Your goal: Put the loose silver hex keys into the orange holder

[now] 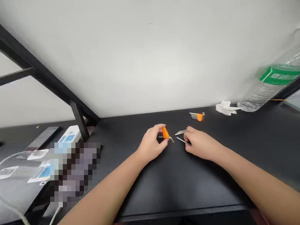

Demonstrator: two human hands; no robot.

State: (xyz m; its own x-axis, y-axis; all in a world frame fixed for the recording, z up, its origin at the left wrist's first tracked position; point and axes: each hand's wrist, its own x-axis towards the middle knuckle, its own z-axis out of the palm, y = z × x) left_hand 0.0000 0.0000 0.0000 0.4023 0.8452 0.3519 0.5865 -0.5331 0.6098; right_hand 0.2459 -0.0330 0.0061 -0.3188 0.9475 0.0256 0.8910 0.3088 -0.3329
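Between the thumb and fingers of my left hand is an orange hex key holder, held just above the black table. One bent hex key pokes out of the holder on its right side. My right hand is closed, and a thin metal hex key sticks out of its fingertips toward the holder. Several loose hex keys lie on the table by the right fingers, partly hidden by them. Farther back rests a second orange holder filled with hex keys.
Behind the black table rises a white wall. A crumpled tissue and a large clear bottle with a green label stand at the back right. On the left are a black metal frame, a white box and cables.
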